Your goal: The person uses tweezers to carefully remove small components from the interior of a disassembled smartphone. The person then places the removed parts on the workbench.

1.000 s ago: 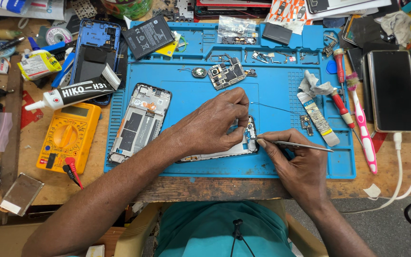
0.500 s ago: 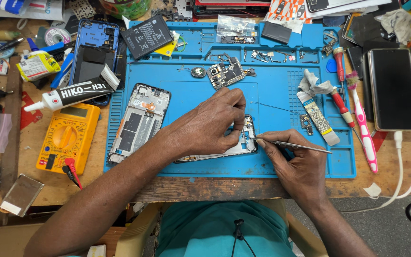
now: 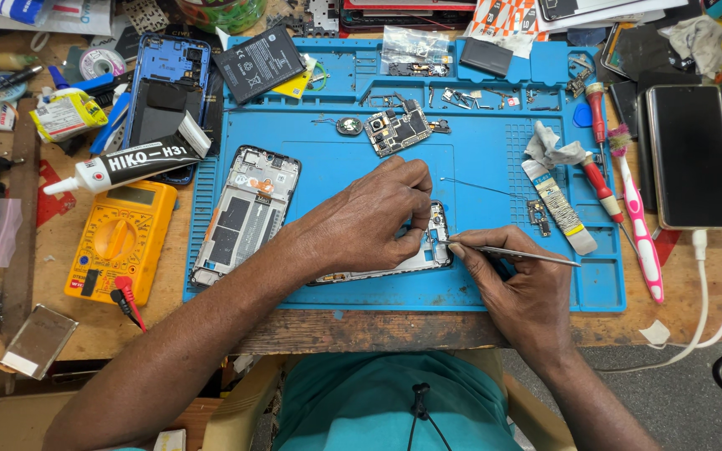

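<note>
My left hand [image 3: 369, 219] lies over an opened phone frame [image 3: 434, 250] on the blue work mat [image 3: 495, 150], fingers pinched at the frame's upper right corner. My right hand [image 3: 518, 284] holds thin metal tweezers [image 3: 516, 253], with the tip touching the frame's right edge next to my left fingers. Most of the frame is hidden under my left hand. A second open phone frame [image 3: 246, 213] lies to the left on the mat. A small circuit board [image 3: 399, 128] sits above my hands.
A yellow multimeter [image 3: 119, 242] and a black glue tube [image 3: 131, 163] lie left of the mat. A blue phone back [image 3: 165, 75] and black battery [image 3: 259, 63] are at the upper left. Screwdrivers [image 3: 602, 171], a pink toothbrush [image 3: 637, 225] and a charging phone [image 3: 688, 154] lie right.
</note>
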